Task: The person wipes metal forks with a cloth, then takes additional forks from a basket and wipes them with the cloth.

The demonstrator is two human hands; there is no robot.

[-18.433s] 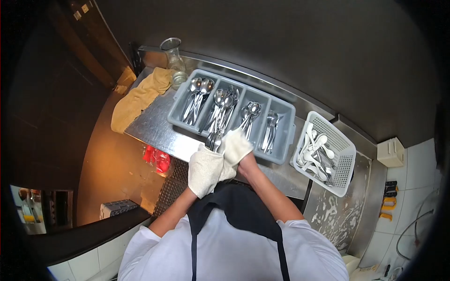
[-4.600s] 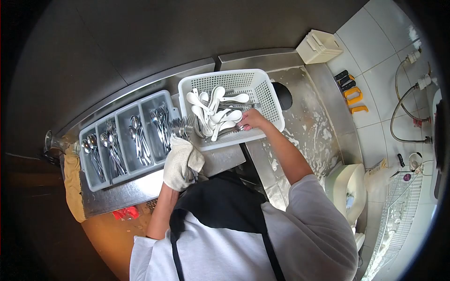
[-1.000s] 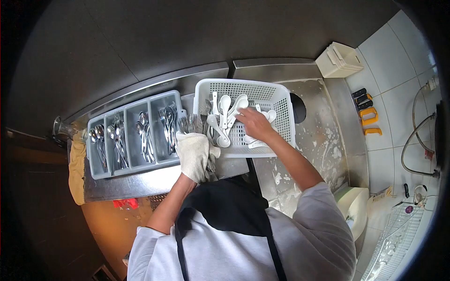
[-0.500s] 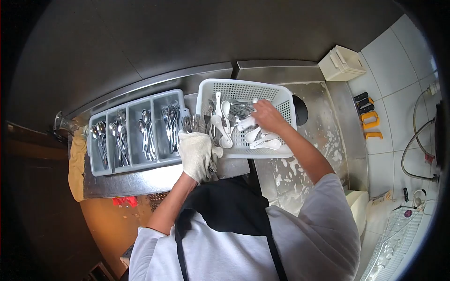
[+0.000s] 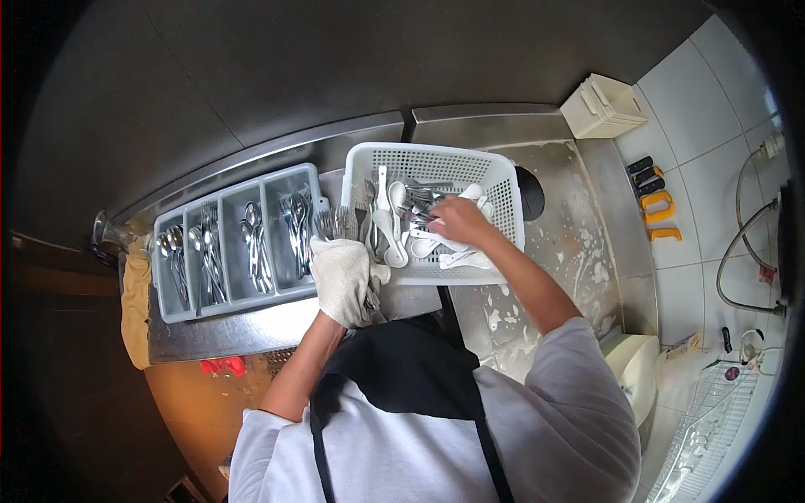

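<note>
Wrapped in a pale cloth (image 5: 342,281), my left hand (image 5: 345,285) grips a bundle of forks (image 5: 337,223), tines up, in front of the white basket's left end. My right hand (image 5: 459,222) is inside the white perforated basket (image 5: 506,180), fingers bent down at metal cutlery (image 5: 419,204); what its fingertips touch is hidden. White spoons (image 5: 387,226) lie around it in the basket. Left of the basket, a grey four-compartment tray (image 5: 236,201) holds metal spoons (image 5: 255,239) and forks in separate groups.
A tan cloth (image 5: 136,306) and a glass vessel (image 5: 102,228) are at the far left. Right of the basket lies a wet, foamy steel surface (image 5: 570,243) with a dark round opening (image 5: 529,194). A cream container (image 5: 605,107) and yellow-handled tools (image 5: 658,204) are further right.
Over the last second, white spoons in the basket have shifted toward its front and right, and more metal cutlery shows. My right hand went right, then back left and down. My left hand keeps the forks.
</note>
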